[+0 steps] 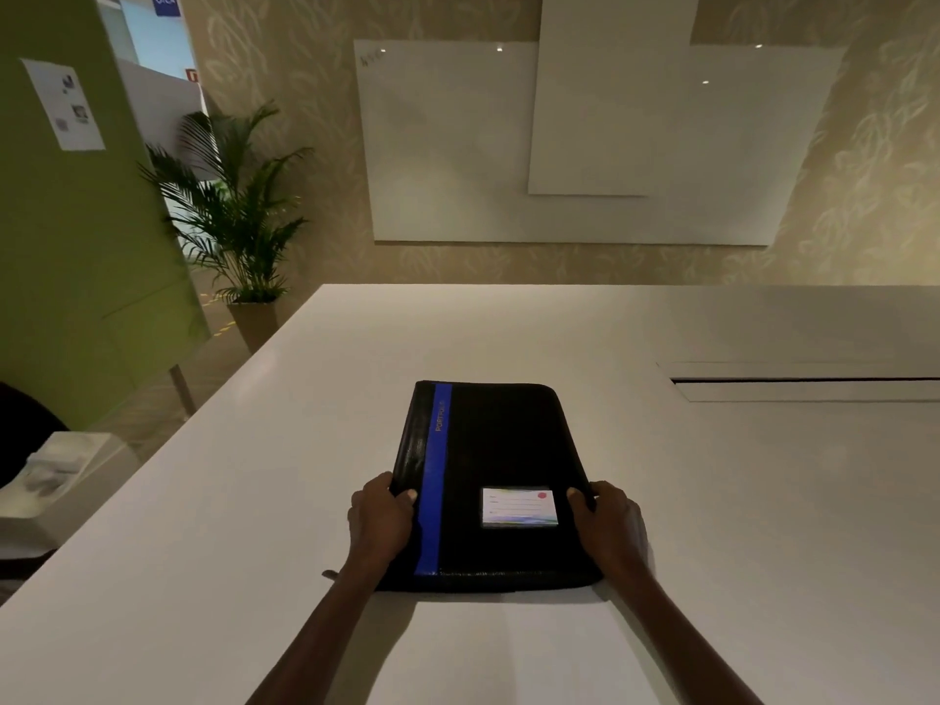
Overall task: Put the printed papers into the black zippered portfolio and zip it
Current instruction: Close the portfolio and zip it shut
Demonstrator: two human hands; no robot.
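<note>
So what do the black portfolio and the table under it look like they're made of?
The portfolio looks like black faux leather or textured vinyl: grainy, faintly shiny edges, with a smooth blue stripe and a glossy label pocket. The table seems white laminate or similar: smooth, matte, softly reflecting light.

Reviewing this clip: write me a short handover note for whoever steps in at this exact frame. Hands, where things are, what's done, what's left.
Left hand: gripping the left edge of the black portfolio, thumb on the cover.
Right hand: gripping its right edge the same way.
Portfolio: lying closed and flat on the white table, blue stripe along the left side, label card facing up. A zipper pull sticks out by the left wrist.
Papers: white sheets lie on the table between the forearms, just in front of the portfolio.
Done: nothing visibly loaded.
Left: open the portfolio, insert the papers, zip shut.
</note>
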